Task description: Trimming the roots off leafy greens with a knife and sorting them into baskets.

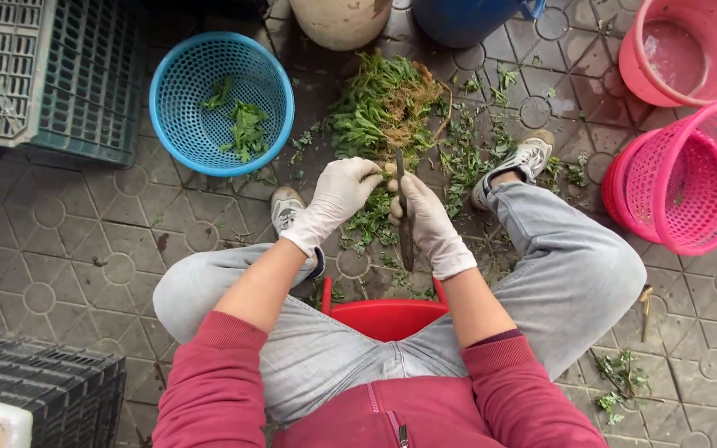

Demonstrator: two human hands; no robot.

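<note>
Both my hands wear white gloves, held together over the ground between my knees. My left hand (335, 199) pinches a small bunch of green leafy stems (373, 217). My right hand (429, 222) grips a dark knife (405, 217), its blade pointing away from me and up beside the stems. Just beyond my hands lies a heap of leafy greens with brown roots (385, 104) on the paved floor. A blue perforated basket (221, 101) at the upper left holds a few green leaves.
I sit on a low red stool (385, 315). Pink baskets (690, 178) and a pink bucket (686, 50) stand at the right, a blue container (466, 18) and a pale pot (340, 21) at the top, grey crates (43, 75) at the left, and scraps litter the pavers.
</note>
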